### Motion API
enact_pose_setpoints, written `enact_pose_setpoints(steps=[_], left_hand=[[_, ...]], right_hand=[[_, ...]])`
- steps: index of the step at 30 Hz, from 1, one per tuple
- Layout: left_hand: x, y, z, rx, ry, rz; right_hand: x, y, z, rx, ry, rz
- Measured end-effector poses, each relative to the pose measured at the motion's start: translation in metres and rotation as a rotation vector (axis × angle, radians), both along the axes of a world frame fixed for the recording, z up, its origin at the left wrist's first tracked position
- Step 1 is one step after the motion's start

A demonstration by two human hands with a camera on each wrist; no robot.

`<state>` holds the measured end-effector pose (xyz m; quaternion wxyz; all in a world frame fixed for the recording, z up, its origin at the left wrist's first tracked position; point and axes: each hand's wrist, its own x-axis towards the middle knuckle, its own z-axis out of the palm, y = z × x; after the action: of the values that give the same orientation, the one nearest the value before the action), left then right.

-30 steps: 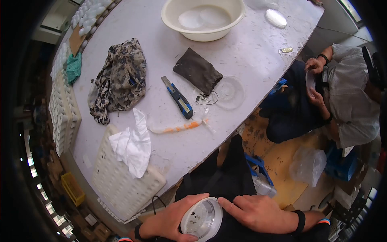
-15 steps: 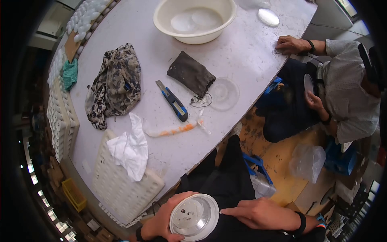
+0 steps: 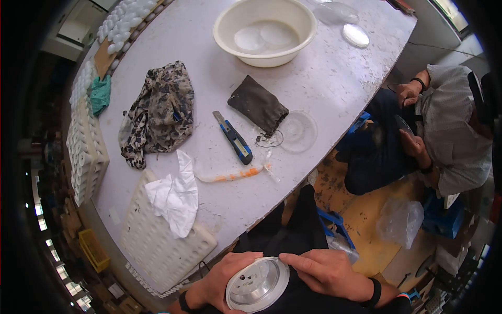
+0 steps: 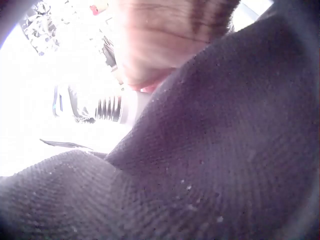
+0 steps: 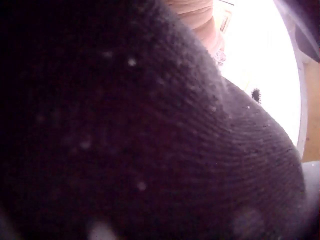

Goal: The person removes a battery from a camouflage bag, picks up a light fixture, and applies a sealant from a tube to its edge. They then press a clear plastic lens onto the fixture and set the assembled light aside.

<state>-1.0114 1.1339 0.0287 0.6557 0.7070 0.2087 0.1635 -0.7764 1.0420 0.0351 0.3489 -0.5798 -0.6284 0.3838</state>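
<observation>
Over the lap, my left hand [image 3: 215,281] grips a round white lamp housing [image 3: 282,287] by its left side, with the thumb along the lower rim. Inside the housing lies a pale round board with small dark parts. My right hand [image 3: 327,273] reaches in from the right, its index fingertip right at the housing's upper rim. I cannot tell whether its thumb and finger pinch something small there. Dark cloth [image 4: 215,125] fills most of the left wrist view, with part of a palm above it. Dark fabric [image 5: 150,130] likewise covers the right wrist view.
On the table lie a blue-black utility knife [image 3: 233,138], a dark pouch [image 3: 256,104], a clear round cover [image 3: 298,132], camouflage cloth [image 3: 162,110], white tissue [image 3: 175,196] on a dimpled tray [image 3: 141,243], and a cream basin [image 3: 264,57]. Another person [image 3: 449,131] sits at right.
My right fingertip has moved from the housing's right side to its upper rim, and the housing has tilted. The other person's hand has gone from the table edge back to the lap.
</observation>
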Motion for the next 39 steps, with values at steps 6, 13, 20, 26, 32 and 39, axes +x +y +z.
enact_pose_setpoints(steps=[6, 13, 20, 26, 32, 39], left_hand=[[0.002, 0.002, 0.008, -0.164, 0.185, -0.18], [0.003, -0.004, 0.004, -0.133, 0.137, -0.141], [-0.004, -0.014, -0.005, -0.136, 0.088, -0.107], [-0.009, -0.023, -0.012, -0.366, 0.078, -0.016], [-0.005, -0.016, -0.009, -0.383, 0.118, -0.07], [0.007, -0.014, -0.008, -0.425, 0.103, -0.16]], right_hand=[[-0.002, 0.002, -0.001, 0.033, -0.024, 0.07], [0.001, 0.003, 0.007, 0.01, -0.123, 0.124], [0.005, -0.012, 0.014, -0.145, -0.212, 0.155], [0.01, -0.027, 0.012, -0.246, -0.189, 0.185], [0.001, -0.024, 0.01, -0.234, -0.188, 0.112], [-0.003, -0.001, 0.011, -0.083, -0.08, 0.129]])
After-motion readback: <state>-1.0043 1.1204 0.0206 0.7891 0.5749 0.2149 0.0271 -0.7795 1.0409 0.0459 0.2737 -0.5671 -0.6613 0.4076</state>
